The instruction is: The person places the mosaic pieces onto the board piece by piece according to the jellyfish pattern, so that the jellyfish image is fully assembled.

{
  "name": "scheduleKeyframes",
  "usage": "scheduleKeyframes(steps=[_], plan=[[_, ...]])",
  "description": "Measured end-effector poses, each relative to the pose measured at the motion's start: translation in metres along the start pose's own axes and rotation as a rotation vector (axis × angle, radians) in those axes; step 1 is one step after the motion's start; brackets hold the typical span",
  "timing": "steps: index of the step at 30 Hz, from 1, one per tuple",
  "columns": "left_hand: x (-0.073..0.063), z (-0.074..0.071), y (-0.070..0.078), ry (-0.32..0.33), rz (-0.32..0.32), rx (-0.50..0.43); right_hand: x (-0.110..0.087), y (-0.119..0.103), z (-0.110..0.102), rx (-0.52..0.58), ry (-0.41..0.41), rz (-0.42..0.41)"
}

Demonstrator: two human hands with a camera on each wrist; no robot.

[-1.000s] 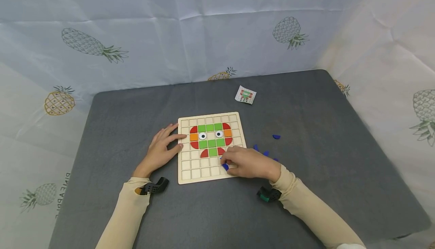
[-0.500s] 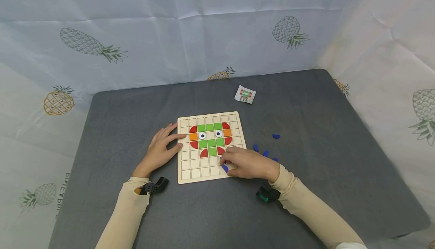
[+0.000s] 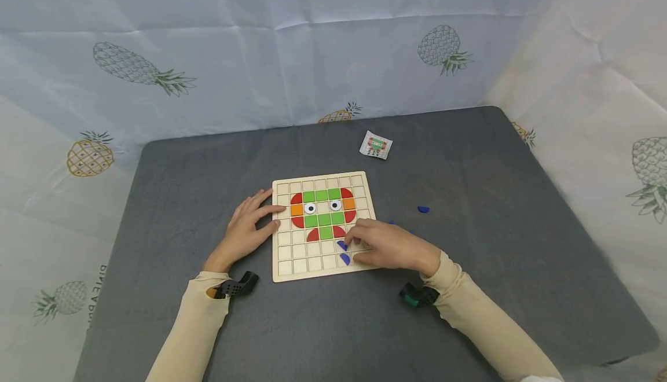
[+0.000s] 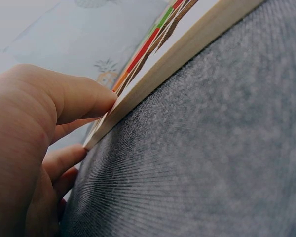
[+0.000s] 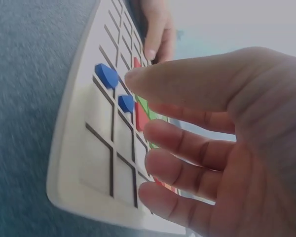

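A square wooden grid board (image 3: 283,253) lies on the dark table, bearing a pattern of green squares (image 3: 324,220), red rounded pieces, orange squares (image 3: 348,203) and two googly eyes. At its left edge rests my left hand (image 3: 244,237), fingers extended; the left wrist view shows a fingertip against the board's side. Over the lower right squares hovers my right hand (image 3: 391,246), its fingers loosely bent around nothing. Just off those fingertips, two blue half-round pieces (image 5: 106,76) sit on the board, one above the other, below the red corner piece (image 3: 339,231).
A small printed card (image 3: 376,145) with a similar coloured picture lies behind the board. One blue half-round piece (image 3: 424,209) is on the table to the right, and more blue pieces are mostly hidden by my right hand. A pineapple-patterned curtain (image 3: 292,75) hangs behind the table.
My right hand has let go of the lower blue half-round piece and drawn slightly right, uncovering both blue pieces on the board. The left hand keeps its place.
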State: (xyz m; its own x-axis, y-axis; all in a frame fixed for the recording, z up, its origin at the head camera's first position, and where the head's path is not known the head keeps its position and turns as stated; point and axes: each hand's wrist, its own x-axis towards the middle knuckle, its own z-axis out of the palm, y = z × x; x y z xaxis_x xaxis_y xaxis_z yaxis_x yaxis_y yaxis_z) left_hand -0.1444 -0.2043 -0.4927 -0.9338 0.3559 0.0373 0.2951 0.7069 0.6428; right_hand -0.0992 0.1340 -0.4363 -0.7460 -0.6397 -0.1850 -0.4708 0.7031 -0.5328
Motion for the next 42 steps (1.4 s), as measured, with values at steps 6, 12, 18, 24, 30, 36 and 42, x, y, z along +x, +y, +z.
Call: scheduleKeyframes(steps=[6,12,18,24,30,36,42], plan=[[0.000,0.000,0.000,0.002,0.003,0.001,-0.007,0.009,-0.012,0.023,0.103,0.049],[0.000,0.000,0.000,0.002,-0.005,-0.001,-0.018,0.022,-0.026,0.021,0.214,0.085],[0.000,0.001,0.001,0.005,-0.010,-0.002,-0.028,0.039,-0.034,-0.029,0.315,0.096],[0.000,0.001,0.001,0.008,-0.013,0.009,-0.035,0.066,-0.038,-0.100,0.366,0.181],[0.000,0.001,0.000,0.006,-0.015,0.014,-0.044,0.086,-0.042,-0.119,0.375,0.300],[0.000,0.001,0.000,0.004,-0.010,0.008,-0.050,0.099,-0.041,-0.175,0.344,0.348],[0.000,0.002,-0.001,0.009,-0.001,0.010,-0.053,0.105,-0.038,-0.174,0.321,0.373]])
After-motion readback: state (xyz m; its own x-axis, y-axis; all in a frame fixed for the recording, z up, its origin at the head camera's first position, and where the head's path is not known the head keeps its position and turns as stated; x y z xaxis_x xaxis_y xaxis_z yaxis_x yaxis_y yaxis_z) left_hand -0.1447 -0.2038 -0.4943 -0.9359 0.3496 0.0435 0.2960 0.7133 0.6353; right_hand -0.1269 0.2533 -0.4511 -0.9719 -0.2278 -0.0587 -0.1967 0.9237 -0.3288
